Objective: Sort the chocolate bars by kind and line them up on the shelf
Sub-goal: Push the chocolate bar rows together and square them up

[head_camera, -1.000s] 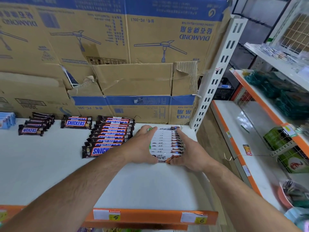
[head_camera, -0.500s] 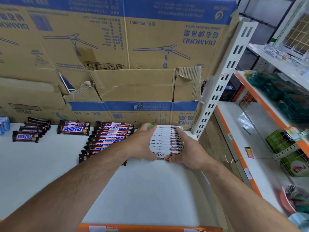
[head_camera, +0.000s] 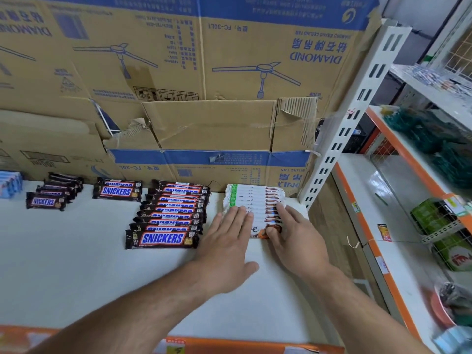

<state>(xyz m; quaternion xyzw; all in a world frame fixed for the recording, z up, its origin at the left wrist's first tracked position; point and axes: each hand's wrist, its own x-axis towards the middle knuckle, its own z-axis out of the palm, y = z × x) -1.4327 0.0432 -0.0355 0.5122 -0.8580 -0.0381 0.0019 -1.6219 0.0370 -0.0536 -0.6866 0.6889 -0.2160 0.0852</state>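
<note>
Your left hand (head_camera: 227, 251) and right hand (head_camera: 297, 245) reach flat over the shelf (head_camera: 76, 277), fingers (head_camera: 240, 215) straight, holding nothing, apparently touching the near white chocolate bars (head_camera: 255, 198).

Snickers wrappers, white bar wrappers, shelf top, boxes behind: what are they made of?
Snickers wrappers: likely plastic film, glossy, crimped serrated ends.
White bar wrappers: probably similar film, slight sheen.
Shelf top: painted metal or laminate, open; matte white, uniform.
Boxes: corrugated cardboard, matte brown; fluting shows at the torn flap.
</note>
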